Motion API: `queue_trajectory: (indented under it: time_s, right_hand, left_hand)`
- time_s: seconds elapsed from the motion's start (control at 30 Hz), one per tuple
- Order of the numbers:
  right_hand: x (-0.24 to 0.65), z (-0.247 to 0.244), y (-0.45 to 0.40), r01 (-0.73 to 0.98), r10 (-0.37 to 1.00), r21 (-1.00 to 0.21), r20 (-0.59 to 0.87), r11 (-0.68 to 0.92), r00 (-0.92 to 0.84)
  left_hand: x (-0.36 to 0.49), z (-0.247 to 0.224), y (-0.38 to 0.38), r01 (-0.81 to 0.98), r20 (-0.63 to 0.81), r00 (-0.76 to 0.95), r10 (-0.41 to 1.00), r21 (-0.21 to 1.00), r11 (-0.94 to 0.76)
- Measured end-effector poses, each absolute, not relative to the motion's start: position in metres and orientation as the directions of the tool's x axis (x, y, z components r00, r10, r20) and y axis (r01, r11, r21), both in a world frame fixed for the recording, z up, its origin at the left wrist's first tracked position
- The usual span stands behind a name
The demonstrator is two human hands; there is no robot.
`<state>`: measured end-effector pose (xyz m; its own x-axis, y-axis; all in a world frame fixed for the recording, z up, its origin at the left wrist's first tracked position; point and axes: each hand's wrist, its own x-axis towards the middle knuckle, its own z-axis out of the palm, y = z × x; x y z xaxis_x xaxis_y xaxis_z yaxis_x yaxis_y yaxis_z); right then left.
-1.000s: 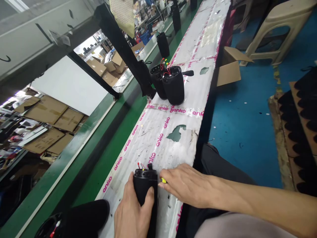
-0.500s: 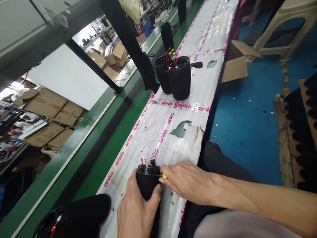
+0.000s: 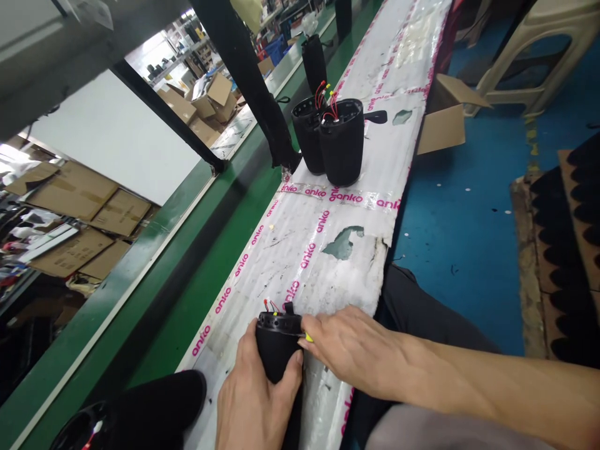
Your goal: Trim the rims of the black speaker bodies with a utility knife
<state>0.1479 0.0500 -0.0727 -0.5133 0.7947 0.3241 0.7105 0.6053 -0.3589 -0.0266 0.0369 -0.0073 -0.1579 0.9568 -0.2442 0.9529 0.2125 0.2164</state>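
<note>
My left hand (image 3: 262, 387) is wrapped round a black cloth-covered speaker housing (image 3: 276, 353), its open rim tilted up and thin red and white wires poking out. A small black strap loop stands at the rim's far side. My right hand (image 3: 349, 350) is closed on a small yellow-handled tool (image 3: 308, 337), held against the right side of that rim. The tool's tip is hidden, so its exact kind does not show. Another black housing (image 3: 154, 403) lies on its side at lower left, with wires showing in its open end.
Two black housings (image 3: 342, 147) with wires stand farther up the taped white bench covering (image 3: 281, 250). Left of it runs a green conveyor surface (image 3: 215, 244) with black posts (image 3: 248, 81). An open carton (image 3: 443, 125) and a plastic stool (image 3: 529, 62) are on the right.
The view has shifted slightly. Both hands keep their grip on the housing and the tool, with the tool still at the rim; the yellow handle is tilted a little differently.
</note>
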Motion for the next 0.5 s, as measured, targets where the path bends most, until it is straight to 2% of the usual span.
queue_trajectory:
  time_s: [0.2, 0.27, 0.4, 0.5]
  right_hand:
    - [0.145, -0.071, 0.054, 0.72, 0.813, -0.381, 0.227, 0.581, -0.536]
    - [0.146, -0.071, 0.058, 0.698, 0.799, -0.399, 0.2, 0.595, -0.567]
    - [0.147, -0.072, 0.061, 0.703, 0.807, -0.422, 0.142, 0.573, -0.573]
    - [0.153, -0.072, 0.058, 0.658, 0.801, -0.482, 0.184, 0.578, -0.57]
  left_hand:
    - [-0.023, -0.01, 0.036, 0.969, -0.226, -0.156, 0.962, 0.155, 0.194]
    - [-0.026, -0.01, 0.037, 0.965, -0.236, -0.157, 0.959, 0.17, 0.2]
    - [-0.043, -0.009, 0.041, 0.92, -0.331, -0.1, 0.938, 0.328, 0.214]
    - [-0.05, -0.006, 0.043, 0.844, -0.397, -0.028, 0.918, 0.483, 0.234]
